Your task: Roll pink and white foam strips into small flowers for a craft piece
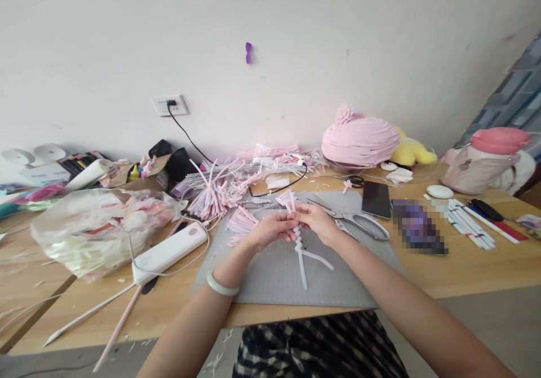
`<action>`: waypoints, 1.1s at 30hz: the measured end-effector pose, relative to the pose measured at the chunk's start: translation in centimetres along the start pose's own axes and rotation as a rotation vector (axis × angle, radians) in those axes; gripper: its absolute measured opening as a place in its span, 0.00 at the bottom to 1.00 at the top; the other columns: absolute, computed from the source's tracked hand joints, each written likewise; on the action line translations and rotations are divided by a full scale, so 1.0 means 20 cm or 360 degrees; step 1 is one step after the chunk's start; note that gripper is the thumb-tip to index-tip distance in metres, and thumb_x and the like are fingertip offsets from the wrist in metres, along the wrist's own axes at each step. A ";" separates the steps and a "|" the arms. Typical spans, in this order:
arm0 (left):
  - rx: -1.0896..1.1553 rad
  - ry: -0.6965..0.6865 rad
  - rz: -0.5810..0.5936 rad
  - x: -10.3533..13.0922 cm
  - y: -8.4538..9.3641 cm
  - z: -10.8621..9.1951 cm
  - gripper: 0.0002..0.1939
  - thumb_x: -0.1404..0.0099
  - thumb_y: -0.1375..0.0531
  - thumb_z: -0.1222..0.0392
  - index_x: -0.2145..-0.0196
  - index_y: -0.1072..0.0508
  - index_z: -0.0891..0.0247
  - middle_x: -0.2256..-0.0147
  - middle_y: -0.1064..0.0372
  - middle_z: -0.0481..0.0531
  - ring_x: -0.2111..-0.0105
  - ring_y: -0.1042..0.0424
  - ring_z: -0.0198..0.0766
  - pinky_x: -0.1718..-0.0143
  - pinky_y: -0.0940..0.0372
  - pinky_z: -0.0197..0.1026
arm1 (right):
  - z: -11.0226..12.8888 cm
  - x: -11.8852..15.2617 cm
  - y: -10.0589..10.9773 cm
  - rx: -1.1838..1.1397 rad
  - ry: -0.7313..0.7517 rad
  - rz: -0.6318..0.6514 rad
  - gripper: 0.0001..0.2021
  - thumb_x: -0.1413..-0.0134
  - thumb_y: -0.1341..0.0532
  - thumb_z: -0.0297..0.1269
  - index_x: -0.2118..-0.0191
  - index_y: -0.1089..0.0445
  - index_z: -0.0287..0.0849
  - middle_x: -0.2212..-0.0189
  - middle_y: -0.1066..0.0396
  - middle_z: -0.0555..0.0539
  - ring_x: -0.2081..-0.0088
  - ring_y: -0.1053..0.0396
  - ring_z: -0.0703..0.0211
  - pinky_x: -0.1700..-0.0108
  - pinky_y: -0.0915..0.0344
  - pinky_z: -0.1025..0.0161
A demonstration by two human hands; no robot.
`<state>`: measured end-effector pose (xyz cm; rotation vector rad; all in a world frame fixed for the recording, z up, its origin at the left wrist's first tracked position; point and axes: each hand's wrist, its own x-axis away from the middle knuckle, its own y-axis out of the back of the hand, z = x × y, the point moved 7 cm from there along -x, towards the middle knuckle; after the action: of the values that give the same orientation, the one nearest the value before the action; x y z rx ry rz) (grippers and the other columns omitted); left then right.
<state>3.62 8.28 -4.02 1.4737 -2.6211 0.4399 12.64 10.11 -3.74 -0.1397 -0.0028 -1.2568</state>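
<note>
Over a grey cutting mat [270, 285], both of my hands pinch white pipe cleaners [298, 248] that are twisted together. My left hand [274, 228] grips the twist from the left, just beside my right hand [315, 220], which closes on it from the right. Below the fingers the twist runs down and splits into two loose ends, one straight and one bent to the right. Short ends poke up above the fingertips. Metal scissors [366, 226] lie right of my right hand. A bundle of short pink pipe cleaners [242, 224] rests left of my left hand.
A white power strip [169, 252] with cables and a plastic bag of scraps [101, 226] lie at left. Behind are pink pipe cleaner bunches [215, 195] and a pink dome-shaped piece [359, 141]. A black phone [376, 199], markers [471, 223] and a large bottle [482, 164] stand right.
</note>
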 end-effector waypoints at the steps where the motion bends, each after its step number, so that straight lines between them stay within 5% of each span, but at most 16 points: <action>1: 0.0033 -0.0023 -0.0041 0.00 0.01 0.00 0.13 0.51 0.34 0.56 0.72 0.29 0.68 0.77 0.29 0.49 0.81 0.32 0.28 0.78 0.41 0.31 | 0.01 0.00 0.01 0.0007 0.0045 -0.0027 0.17 0.60 0.36 0.45 0.64 0.27 0.40 0.77 0.32 0.53 0.80 0.43 0.69 0.76 0.47 0.70; 6: 0.0242 -0.0147 -0.0262 0.01 0.08 -0.04 0.11 0.50 0.35 0.60 0.73 0.33 0.67 0.79 0.32 0.46 0.81 0.32 0.28 0.79 0.41 0.29 | 0.17 0.04 0.07 0.0370 0.0644 -0.0294 0.12 0.47 0.46 0.38 0.60 0.29 0.44 0.62 0.30 0.46 0.65 0.34 0.61 0.65 0.38 0.65; 10: 0.0321 -0.0235 -0.0329 0.02 0.10 -0.06 0.11 0.50 0.35 0.60 0.72 0.33 0.66 0.79 0.33 0.45 0.80 0.31 0.28 0.79 0.41 0.29 | 0.24 0.10 0.00 0.0815 0.1159 -0.0074 0.19 0.55 0.51 0.21 0.64 0.27 0.45 0.61 0.30 0.47 0.57 0.34 0.59 0.55 0.39 0.61; 13: 0.0327 -0.0249 -0.0329 0.01 0.09 -0.04 0.12 0.51 0.34 0.60 0.72 0.34 0.66 0.80 0.33 0.45 0.80 0.31 0.29 0.79 0.41 0.29 | 0.23 0.10 -0.01 0.0908 0.1173 -0.0022 0.24 0.60 0.53 0.17 0.63 0.27 0.45 0.61 0.29 0.47 0.58 0.33 0.59 0.54 0.38 0.60; 33: 0.0470 -0.0290 -0.0370 0.02 0.14 -0.07 0.13 0.51 0.33 0.60 0.73 0.33 0.66 0.79 0.33 0.45 0.80 0.32 0.27 0.76 0.38 0.29 | 0.24 0.11 0.01 0.0957 0.1196 -0.0088 0.21 0.57 0.52 0.18 0.71 0.25 0.45 0.65 0.28 0.48 0.61 0.31 0.60 0.55 0.37 0.60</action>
<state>0.95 9.73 -3.25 1.9695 -2.5548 0.7234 13.81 8.67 1.11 0.8572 0.2628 -1.2498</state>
